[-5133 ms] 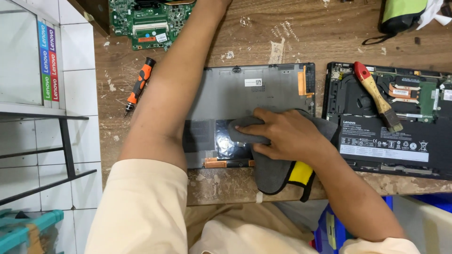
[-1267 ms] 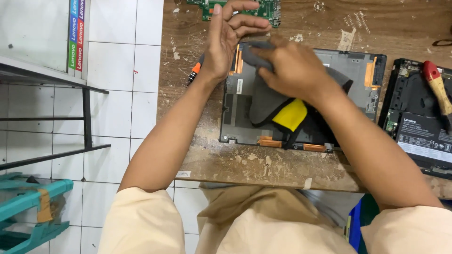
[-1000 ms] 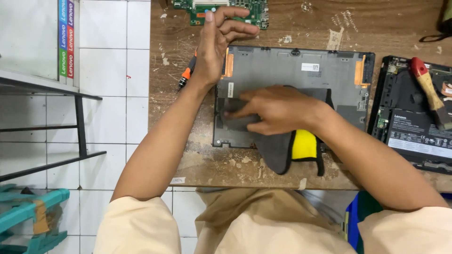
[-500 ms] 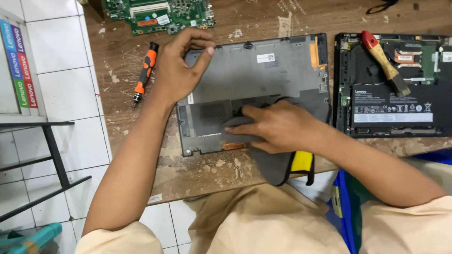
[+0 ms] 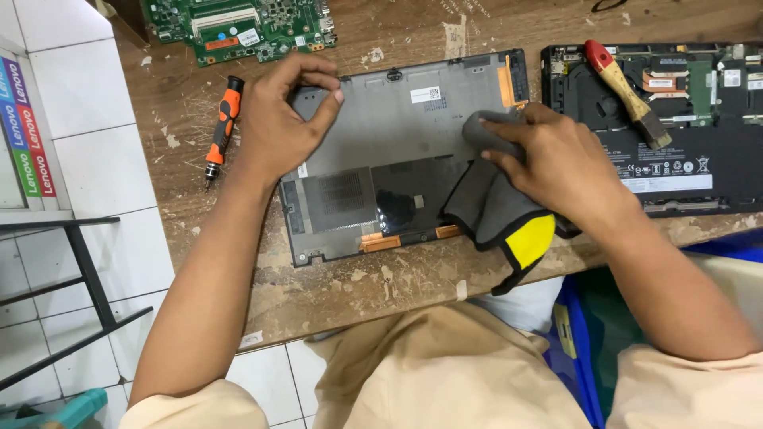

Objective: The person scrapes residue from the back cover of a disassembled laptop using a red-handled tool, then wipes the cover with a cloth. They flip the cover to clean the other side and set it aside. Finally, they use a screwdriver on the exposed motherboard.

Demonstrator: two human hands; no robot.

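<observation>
Head view: grey laptop base cover (image 5: 397, 135) lies flat at centre of the wooden surface (image 5: 381, 282), inner side up. Left hand (image 5: 286, 119) grips the cover's 10 o'clock corner, fingers curled and clamped on the edge; the corner itself is hidden under the palm. Right hand (image 5: 560, 163) presses a grey cloth w/ yellow patch (image 5: 501, 206) onto the cover at its 3 o'clock side, fingers together and bunched on the cloth; its tail hangs over the surface edge. Orange screwdriver (image 5: 221, 127) at 9 o'clock of the cover. Green circuit board (image 5: 238, 28) at 11 o'clock, cut off by the frame. Opened laptop (image 5: 675, 151) at 3 o'clock, partly cut off, w/ a red-handled brush (image 5: 624, 87) lying on it.
</observation>
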